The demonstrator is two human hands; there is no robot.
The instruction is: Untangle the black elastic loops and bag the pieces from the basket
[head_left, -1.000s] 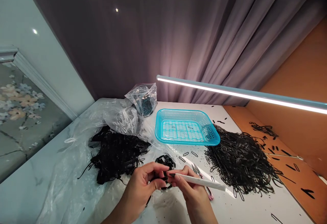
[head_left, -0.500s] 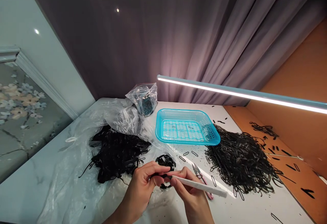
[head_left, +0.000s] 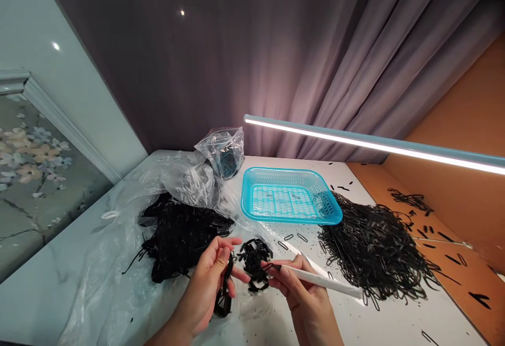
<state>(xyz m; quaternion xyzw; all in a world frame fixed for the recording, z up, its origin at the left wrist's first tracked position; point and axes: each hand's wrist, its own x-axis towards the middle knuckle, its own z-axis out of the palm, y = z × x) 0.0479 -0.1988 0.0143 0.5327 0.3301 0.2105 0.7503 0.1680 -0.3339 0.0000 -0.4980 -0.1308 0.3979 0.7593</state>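
Note:
A black fabric loop hangs from my left hand, pinched between thumb and fingers with the other fingers spread. In my right hand is a slim white-handled tool, its thin dark tip pointing left; whether that tip carries a small black loop I cannot tell. Between the hands, on the white table, lies a small heap of black pieces. A larger pile of black strips sits beyond my left hand on clear plastic. My hands are apart from each other.
A blue plastic basket stands behind the hands. To its right spreads a big heap of black loops. Clear plastic sheeting covers the left side, with a clear bag at the back. A lit tube lamp crosses above the right.
My hands have moved apart, the left one opening some fingers with the black loop now hanging from it. The white-handled tool has shifted slightly right with my right hand.

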